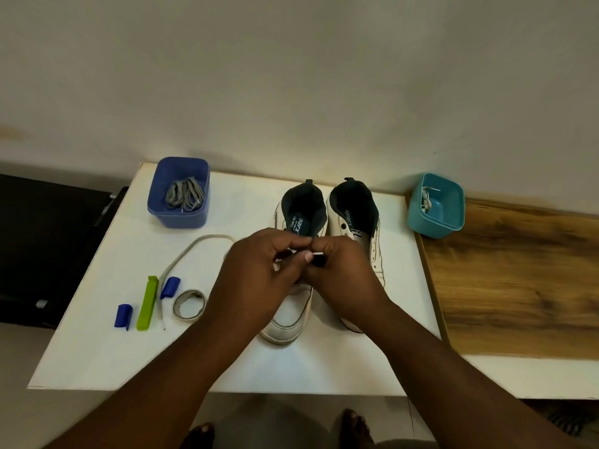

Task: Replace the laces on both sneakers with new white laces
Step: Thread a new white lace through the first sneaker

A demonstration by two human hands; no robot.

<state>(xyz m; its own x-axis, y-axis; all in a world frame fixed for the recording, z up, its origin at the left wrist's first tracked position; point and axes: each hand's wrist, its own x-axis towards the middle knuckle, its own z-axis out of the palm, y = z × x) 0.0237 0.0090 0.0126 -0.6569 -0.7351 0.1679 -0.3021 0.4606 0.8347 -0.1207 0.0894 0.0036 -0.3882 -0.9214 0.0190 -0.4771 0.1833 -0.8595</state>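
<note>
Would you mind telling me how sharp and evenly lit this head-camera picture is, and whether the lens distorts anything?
Head view: soft overall, most blurred where the left hand and right hand meet over the left sneaker; the wide-angle lens bows the white table edges and the wall line; lighting is dim and warm, with faint shadows and no strong glare; the blue tub reads clearly.

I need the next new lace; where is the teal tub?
The teal tub sits at the head view's right, on the wooden surface beside the right sneaker.
</note>
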